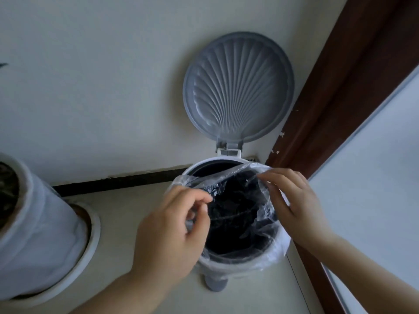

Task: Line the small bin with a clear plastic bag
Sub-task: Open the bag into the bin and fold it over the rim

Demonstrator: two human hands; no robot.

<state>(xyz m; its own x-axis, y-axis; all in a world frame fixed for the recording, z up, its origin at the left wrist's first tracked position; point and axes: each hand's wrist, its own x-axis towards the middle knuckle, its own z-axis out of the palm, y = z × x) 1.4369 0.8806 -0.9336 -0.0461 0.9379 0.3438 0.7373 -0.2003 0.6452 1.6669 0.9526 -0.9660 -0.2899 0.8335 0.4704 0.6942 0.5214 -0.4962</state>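
One small bin [229,265], lid [238,87] raised. One clear plastic bag [265,214] draped inside its rim. Left hand [172,232] and right hand [294,200] each pinch the film. No legible markings.

A lived-in home corner: a small pedal bin [217,264] with a shell-patterned lid [238,87] stands against a plain painted wall [102,87], a brown wooden door frame [335,98] just right of it, a white plant pot [40,234] left.
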